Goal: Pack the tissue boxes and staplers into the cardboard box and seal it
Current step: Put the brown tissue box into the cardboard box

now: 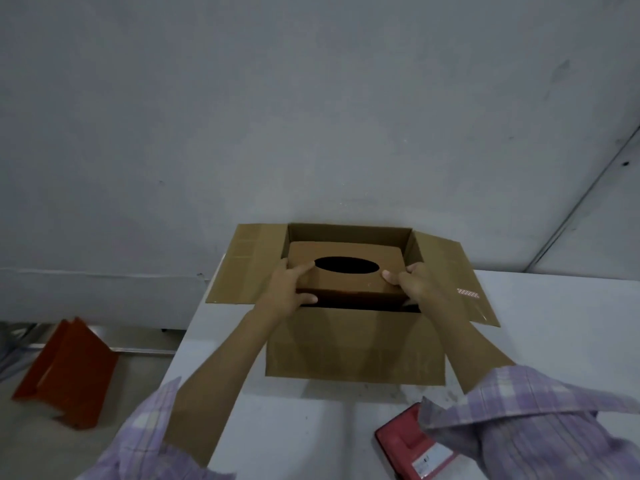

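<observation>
A brown tissue box (346,277) with a dark oval slot on top sits partly inside the open cardboard box (353,344), its top level with the rim. My left hand (287,289) grips the tissue box's left end. My right hand (415,284) grips its right end. The cardboard box stands on a white table (304,427) with its side flaps (242,265) spread out. A red packaged item (412,448), perhaps a stapler pack, lies on the table near my right sleeve and is partly hidden by it.
The box stands at the table's far edge against a grey wall (311,116). An orange folded object (65,372) lies on the floor to the left, below the table's left edge.
</observation>
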